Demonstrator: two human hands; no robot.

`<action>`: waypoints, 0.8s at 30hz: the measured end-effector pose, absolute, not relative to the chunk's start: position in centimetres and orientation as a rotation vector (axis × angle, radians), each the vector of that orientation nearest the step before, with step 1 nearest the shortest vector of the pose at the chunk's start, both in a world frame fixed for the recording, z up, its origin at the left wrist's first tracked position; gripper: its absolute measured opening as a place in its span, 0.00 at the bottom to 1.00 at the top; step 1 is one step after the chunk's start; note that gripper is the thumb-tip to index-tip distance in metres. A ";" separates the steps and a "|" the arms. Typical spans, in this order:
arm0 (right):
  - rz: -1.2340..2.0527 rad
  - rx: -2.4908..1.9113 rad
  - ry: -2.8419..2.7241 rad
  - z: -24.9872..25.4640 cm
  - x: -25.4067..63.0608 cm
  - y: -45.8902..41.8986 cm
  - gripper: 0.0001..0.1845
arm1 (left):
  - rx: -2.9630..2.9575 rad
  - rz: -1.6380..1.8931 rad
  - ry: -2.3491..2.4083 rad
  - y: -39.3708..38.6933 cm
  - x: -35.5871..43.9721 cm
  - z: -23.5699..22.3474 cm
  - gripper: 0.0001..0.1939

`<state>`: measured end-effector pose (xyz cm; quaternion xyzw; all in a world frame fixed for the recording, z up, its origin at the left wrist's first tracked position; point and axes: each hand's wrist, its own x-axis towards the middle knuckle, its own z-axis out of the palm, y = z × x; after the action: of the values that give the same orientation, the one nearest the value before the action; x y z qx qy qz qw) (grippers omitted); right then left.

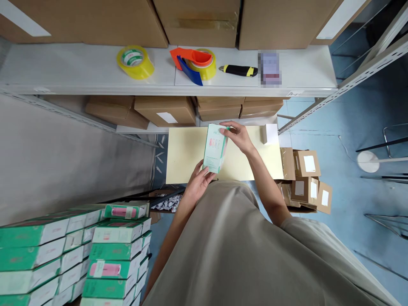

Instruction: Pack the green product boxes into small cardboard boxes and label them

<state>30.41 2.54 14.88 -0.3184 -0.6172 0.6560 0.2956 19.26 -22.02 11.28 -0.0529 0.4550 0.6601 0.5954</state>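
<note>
Between my two hands is a green and white product box [214, 148] with small pink pictures printed on its face. It is held upright, tilted slightly, above the pale yellow tabletop [185, 148]. My left hand [200, 180] grips its lower end, thumb on the front face. My right hand [236, 135] pinches its upper right corner between thumb and fingers. A small white box [270, 134] stands on the table's right end, beyond my right forearm.
A shelf [95, 70] ahead carries yellow tape [135, 62], a tape dispenser [197, 63] and a utility knife [239, 70], with cardboard boxes above and below. Stacked green boxes [110, 250] rise at lower left. Small cartons [306, 187] sit right of the table.
</note>
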 end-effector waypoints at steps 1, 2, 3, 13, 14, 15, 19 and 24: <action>1.739 -0.850 -1.652 14.9 30.4 2.5 0.36 | -0.119 1.534 1.076 -22.1 19.4 11.1 0.31; 1.736 -0.847 -1.663 15.0 30.5 2.4 0.35 | -0.120 1.533 1.087 -22.3 19.5 11.0 0.31; 1.733 -0.839 -1.676 15.1 30.5 2.4 0.34 | -0.122 1.536 1.087 -22.4 19.4 10.8 0.31; 1.740 -0.735 -1.655 15.8 30.0 2.4 0.33 | -0.293 1.313 0.893 -22.9 17.5 11.0 0.31; 1.746 -0.736 -1.658 15.7 29.9 2.4 0.33 | -0.299 1.296 0.882 -22.9 17.5 11.0 0.31; 1.748 -0.739 -1.662 15.6 29.8 2.3 0.33 | -0.304 1.286 0.877 -23.0 17.5 11.0 0.30; 1.722 -0.736 -1.675 15.4 29.7 2.3 0.32 | -0.297 1.352 0.922 -23.1 17.7 10.9 0.27; 1.693 -0.788 -1.709 15.3 29.8 2.4 0.36 | -0.103 1.718 1.147 -22.7 18.5 11.7 0.25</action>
<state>29.79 2.38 15.29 -0.2971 -0.6438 0.6378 0.3006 18.45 -22.72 11.74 -0.0428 0.4767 0.7138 0.5112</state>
